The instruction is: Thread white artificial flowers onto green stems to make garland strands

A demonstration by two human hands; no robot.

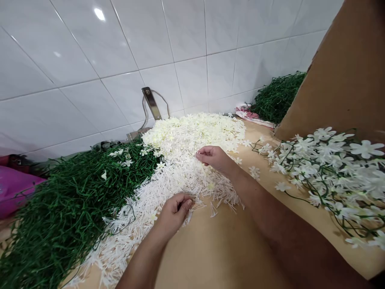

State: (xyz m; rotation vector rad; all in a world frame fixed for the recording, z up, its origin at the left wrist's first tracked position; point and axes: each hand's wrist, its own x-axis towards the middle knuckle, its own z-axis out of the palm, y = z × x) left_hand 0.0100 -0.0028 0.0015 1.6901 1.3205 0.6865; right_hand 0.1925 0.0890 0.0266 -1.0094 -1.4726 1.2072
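My left hand (174, 214) is closed in a pinch at the near edge of a heap of thin white plastic stamens (171, 180). Whatever its fingertips hold is hidden. Farther out, my right hand (214, 159) pinches thumb against fingers over the same heap. A tiny pale bit shows at its fingertips, too small to name. Behind the stamens lies a mound of cream-white artificial petals (198, 128). A large tangle of green plastic stems (90, 196) spreads to the left of my left hand.
Assembled white flowers on green stems (319, 172) lie at right, below a cardboard panel (339, 76). More green stems (278, 96) rest behind it, beside a pink-and-white cloth (254, 115). A metal strip (151, 103) leans on the tiled wall (120, 64). A magenta bag (18, 186) is far left.
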